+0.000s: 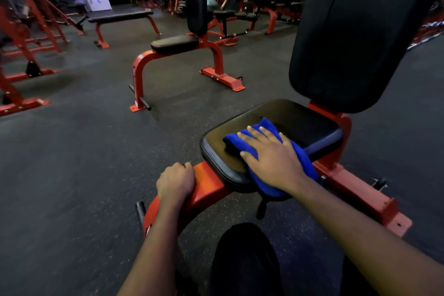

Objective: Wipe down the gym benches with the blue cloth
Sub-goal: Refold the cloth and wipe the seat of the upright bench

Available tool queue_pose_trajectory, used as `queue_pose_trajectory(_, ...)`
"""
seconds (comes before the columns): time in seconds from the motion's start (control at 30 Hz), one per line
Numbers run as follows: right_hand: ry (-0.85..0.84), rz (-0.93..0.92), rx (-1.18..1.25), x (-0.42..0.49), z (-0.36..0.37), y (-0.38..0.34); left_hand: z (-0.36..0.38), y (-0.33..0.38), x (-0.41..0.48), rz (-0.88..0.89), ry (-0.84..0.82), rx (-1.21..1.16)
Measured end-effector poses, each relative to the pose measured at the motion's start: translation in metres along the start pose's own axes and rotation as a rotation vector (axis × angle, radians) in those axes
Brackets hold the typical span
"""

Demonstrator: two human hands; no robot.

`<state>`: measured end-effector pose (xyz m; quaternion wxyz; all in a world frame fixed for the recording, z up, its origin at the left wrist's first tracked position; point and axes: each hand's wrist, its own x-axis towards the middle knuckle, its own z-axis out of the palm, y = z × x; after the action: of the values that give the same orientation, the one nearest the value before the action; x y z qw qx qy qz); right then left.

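Dark speckled rubber gym floor (84,151). Folded blue microfibre cloth (240,140) lies on black padded seat (300,122), right hand (274,158) pressing it flat, fingers straight. Left hand (175,182) grips red steel frame tube (206,185), fingers curled over it.

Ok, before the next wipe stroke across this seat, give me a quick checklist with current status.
1. The blue cloth lies on the seat pad: ok.
2. The right hand is pressed flat on the cloth, fingers straight: ok.
3. The left hand grips the red frame for support: ok.
4. Seat surface beyond the cloth free of objects: ok.
5. The backrest already wiped: cannot tell.
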<state>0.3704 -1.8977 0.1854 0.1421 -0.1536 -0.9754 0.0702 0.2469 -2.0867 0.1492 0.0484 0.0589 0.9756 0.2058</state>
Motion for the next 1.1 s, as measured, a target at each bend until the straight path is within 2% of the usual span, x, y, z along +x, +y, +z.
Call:
queue_pose_trajectory(0.17,0.037,0.299,0.016,0.024,-0.002,0.018,-0.001,-0.001,-0.001,0.008,0.000,-0.002)
queue_pose_trajectory(0.27,0.112,0.278,-0.016,0.005,0.011,-0.001,-0.002,-0.001,0.000,0.003,-0.007,0.001)
queue_pose_trajectory(0.37,0.136,0.207,-0.014,-0.004,0.009,0.017,-0.001,0.000,0.000,0.004,-0.005,0.004)
queue_pose_trajectory(0.5,0.076,0.433,0.025,0.020,-0.003,0.031,-0.002,0.000,0.000,0.009,-0.007,0.006)
queue_pose_trajectory(0.6,0.127,0.329,-0.031,0.004,0.009,0.014,-0.001,-0.001,0.001,0.010,-0.006,0.004)
queue_pose_trajectory(0.67,0.122,0.249,-0.033,-0.004,0.006,0.028,-0.001,-0.001,0.001,0.017,-0.003,0.004)
queue_pose_trajectory(0.8,0.084,0.438,0.021,0.014,-0.005,0.041,0.000,-0.001,0.001,0.015,-0.015,-0.012)
queue_pose_trajectory(0.97,0.073,0.254,-0.014,0.001,-0.002,0.046,0.000,0.000,0.006,-0.009,0.010,-0.135)
queue_pose_trajectory(1.07,0.034,0.399,0.015,0.018,-0.009,0.048,-0.003,0.009,0.015,-0.008,0.072,-0.322)
queue_pose_trajectory(1.1,0.024,0.392,-0.006,0.020,-0.007,0.044,-0.006,0.015,0.017,0.007,0.103,-0.382)
